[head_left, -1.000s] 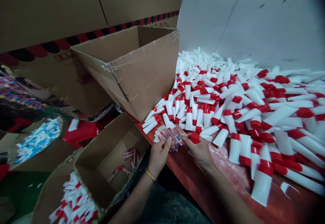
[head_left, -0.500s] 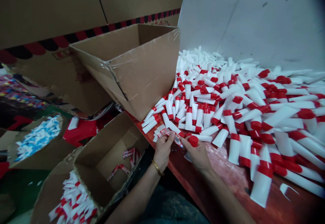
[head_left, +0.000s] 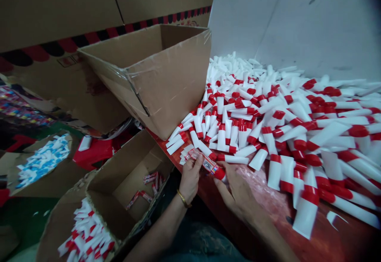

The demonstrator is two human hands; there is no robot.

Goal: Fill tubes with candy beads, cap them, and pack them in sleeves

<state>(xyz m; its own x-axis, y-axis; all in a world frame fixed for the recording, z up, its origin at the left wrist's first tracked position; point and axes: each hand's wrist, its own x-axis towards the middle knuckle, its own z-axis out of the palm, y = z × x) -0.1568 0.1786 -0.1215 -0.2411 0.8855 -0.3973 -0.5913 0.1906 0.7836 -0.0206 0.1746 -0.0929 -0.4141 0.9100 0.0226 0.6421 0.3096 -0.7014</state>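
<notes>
The red surface (head_left: 268, 210) carries a heap of white tubes with red caps (head_left: 268, 115), spreading far and right. A tilted cardboard box (head_left: 154, 75) stands at far left; an open carton (head_left: 125, 182) sits near left, below the edge. My left hand (head_left: 189, 176) and right hand (head_left: 238, 192) meet at the near edge, fingers closed on one wrapped tube (head_left: 208, 165).

Head view, looking forward and down, close over table edge (head_left: 190, 167)
</notes>
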